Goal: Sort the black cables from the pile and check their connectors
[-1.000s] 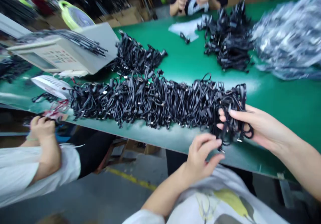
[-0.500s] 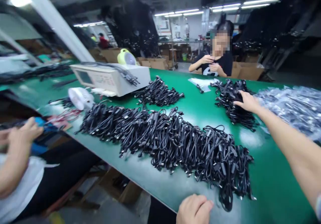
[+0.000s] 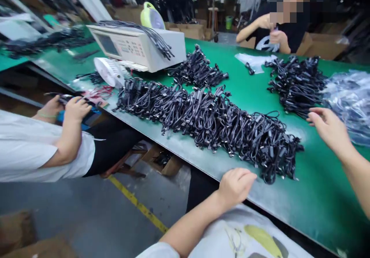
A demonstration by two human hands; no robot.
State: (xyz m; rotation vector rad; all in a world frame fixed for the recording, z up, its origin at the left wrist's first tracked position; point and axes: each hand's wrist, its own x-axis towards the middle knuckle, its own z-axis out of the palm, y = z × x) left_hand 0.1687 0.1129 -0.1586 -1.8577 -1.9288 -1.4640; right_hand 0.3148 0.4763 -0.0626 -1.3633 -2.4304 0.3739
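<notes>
A long heap of coiled black cables (image 3: 208, 119) runs across the green table (image 3: 318, 196) in front of me. My left hand (image 3: 235, 184) rests at the table's near edge, fingers curled with nothing in them, just short of the heap's near end. My right hand (image 3: 329, 129) hovers over bare green surface with its fingers apart and nothing in it. It is between the long heap and a second cable pile (image 3: 297, 82) farther back.
Bagged cables (image 3: 349, 100) lie at the right edge. A beige tester (image 3: 138, 48), a white fan (image 3: 108, 71) and a small cable pile (image 3: 199, 71) stand back left. A co-worker's hands (image 3: 72, 109) work at the left. Another person (image 3: 277, 34) sits across by a plastic bag (image 3: 254, 61).
My right hand held a cable bundle a second ago, reached out to the far pile, and has now drawn back empty. My left hand stays at the table edge. The view has tilted down.
</notes>
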